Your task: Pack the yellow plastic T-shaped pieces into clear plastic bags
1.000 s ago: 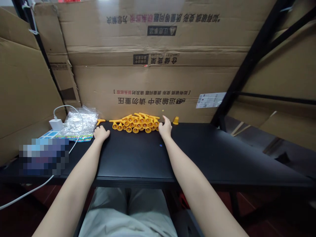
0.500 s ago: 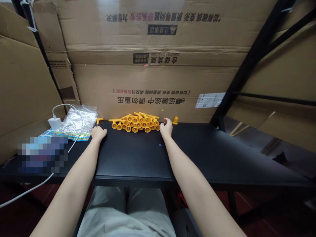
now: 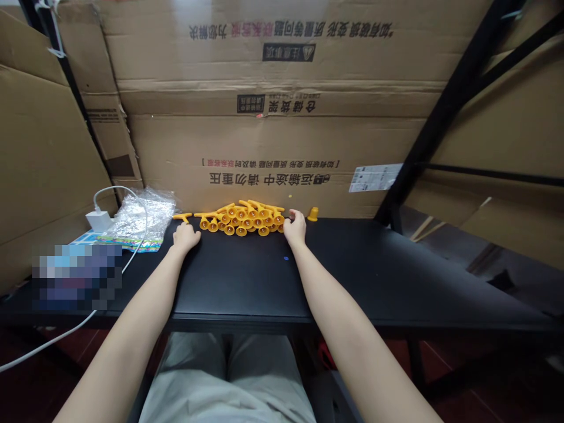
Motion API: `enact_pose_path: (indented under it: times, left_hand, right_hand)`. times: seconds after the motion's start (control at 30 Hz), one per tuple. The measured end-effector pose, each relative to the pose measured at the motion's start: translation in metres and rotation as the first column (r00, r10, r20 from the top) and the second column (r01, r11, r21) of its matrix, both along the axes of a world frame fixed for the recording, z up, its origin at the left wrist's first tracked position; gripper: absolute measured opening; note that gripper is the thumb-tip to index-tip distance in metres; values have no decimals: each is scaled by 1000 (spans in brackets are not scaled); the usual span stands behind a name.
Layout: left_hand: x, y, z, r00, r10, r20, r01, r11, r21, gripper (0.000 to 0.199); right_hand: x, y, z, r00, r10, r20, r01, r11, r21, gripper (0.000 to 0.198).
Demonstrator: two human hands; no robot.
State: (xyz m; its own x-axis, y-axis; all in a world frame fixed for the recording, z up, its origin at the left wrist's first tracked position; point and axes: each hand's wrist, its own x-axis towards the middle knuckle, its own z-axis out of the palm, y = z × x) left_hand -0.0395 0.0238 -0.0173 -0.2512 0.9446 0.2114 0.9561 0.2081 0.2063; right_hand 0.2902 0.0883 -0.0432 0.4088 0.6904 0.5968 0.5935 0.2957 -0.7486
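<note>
Several yellow plastic pieces with bell-shaped mouths and thin stems lie stacked in a heap against the cardboard, mouths facing me. At the heap's left, my left hand is closed on a similar yellow piece, whose stem sticks out beyond the fingers; the rest is hidden by the hand. My right hand rests at the heap's right end, curved, thumb and forefinger apart, beside the outermost piece. Just right of it a single yellow bell-shaped piece stands mouth down.
Cardboard walls the back of the black table. To the left lie a clear plastic bag, a white charger with its cable, and a blurred-out item. A small blue spot marks the tabletop.
My left hand has moved right toward the heap, and the yellow piece in it has turned so its stem lies flatter. The right hand and the heap look nearly the same.
</note>
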Motion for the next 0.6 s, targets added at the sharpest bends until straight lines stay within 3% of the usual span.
enact_pose_path:
  times: [0.17, 0.4, 0.5, 0.6]
  left_hand:
    - [17, -8, 10, 984, -179, 9, 179, 984, -23, 31]
    - [37, -19, 19, 881, -466, 82, 470, 882, -38, 31]
    - [39, -20, 19, 859, -505, 82, 508, 861, -15, 31]
    - [38, -18, 16, 882, -468, 46, 467, 884, 25, 30]
  right_hand:
    - [4, 2, 0, 995, -52, -81, 51, 999, -17, 36]
    - [27, 8, -5, 933, -229, -279, 186, 968, -170, 31]
    - [36, 13, -8, 899, -291, -326, 225, 948, -227, 31]
    - [43, 19, -10, 896, -310, -317, 244, 942, -230, 32]
